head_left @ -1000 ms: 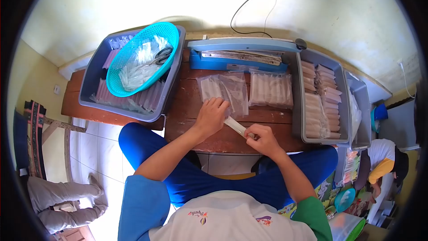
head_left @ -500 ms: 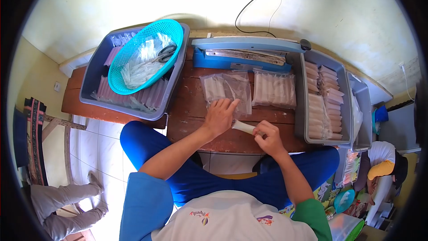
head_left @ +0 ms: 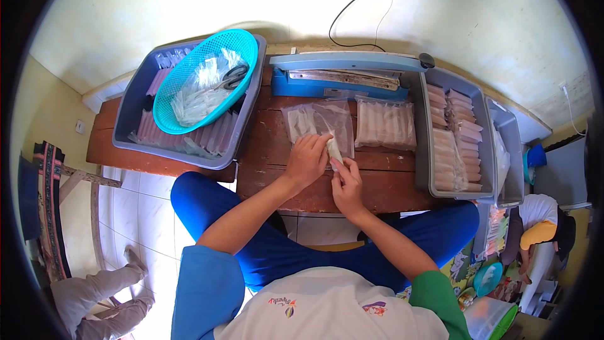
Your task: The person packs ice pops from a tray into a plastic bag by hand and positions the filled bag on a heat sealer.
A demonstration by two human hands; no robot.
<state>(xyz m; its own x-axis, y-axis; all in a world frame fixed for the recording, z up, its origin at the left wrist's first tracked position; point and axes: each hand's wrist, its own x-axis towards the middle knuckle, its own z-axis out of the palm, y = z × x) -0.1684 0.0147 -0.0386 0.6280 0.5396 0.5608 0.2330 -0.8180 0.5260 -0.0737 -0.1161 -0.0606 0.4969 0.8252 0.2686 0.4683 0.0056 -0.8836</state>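
A pale, plastic-wrapped stick [head_left: 334, 149] is tilted over the near edge of a clear plastic bag [head_left: 344, 118]. My right hand [head_left: 348, 184] pinches the stick's lower end between thumb and fingers. My left hand [head_left: 307, 160] is closed at the bag's near edge, its fingertips beside the stick's upper end; the exact grip is partly hidden. Similar pale sticks show through the left half of this bag, which lies flat on the brown wooden table [head_left: 289, 196]. To its right lies a filled bag [head_left: 385, 124] with several sticks side by side.
Behind the bags stands a blue sealer-like device [head_left: 343, 85] with a long lever. At left, a grey tub [head_left: 217, 162] of wrapped sticks carries a turquoise basket [head_left: 165, 97] with plastic bags and scissors [head_left: 234, 77]. Grey bins [head_left: 423, 170] stand right. Another person [head_left: 538, 220] sits at far right.
My right hand has moved left and up with the stick, bringing its upper end to the bag's edge beside my left fingers. My left hand has barely shifted, and its fingers are more curled.
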